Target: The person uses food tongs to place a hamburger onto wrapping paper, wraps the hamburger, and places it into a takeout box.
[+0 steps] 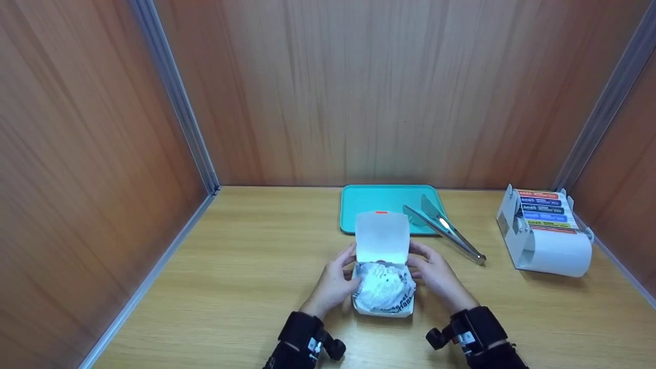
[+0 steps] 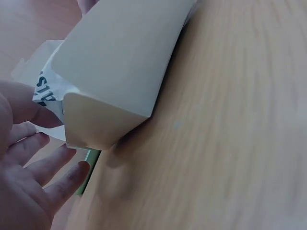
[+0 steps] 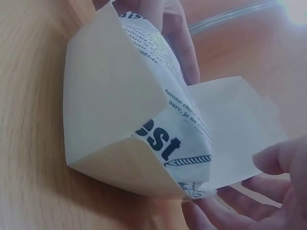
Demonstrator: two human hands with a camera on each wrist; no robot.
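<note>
A small white burger box point(image 1: 383, 311) stands on the table with its lid point(image 1: 382, 238) raised at the back. Inside sits a round bundle in printed white paper point(image 1: 384, 289), its contents hidden; the paper bulges above the box walls point(image 3: 105, 100). My left hand point(image 1: 334, 283) is at the box's left side, its thumb touching the paper by the rim and the other fingers point(image 2: 57, 163) spread loosely beside the box. On the opposite side, my right hand point(image 1: 438, 277) has its fingers point(image 3: 230, 211) loosely extended beside the back corner and lid.
Behind the box lies a turquoise tray point(image 1: 353, 200). Metal tongs point(image 1: 451, 233) rest partly on it, with their joined end over the table. A white label-roll dispenser point(image 1: 546, 233) stands at the right. Wooden panels point(image 1: 400, 92) enclose the table.
</note>
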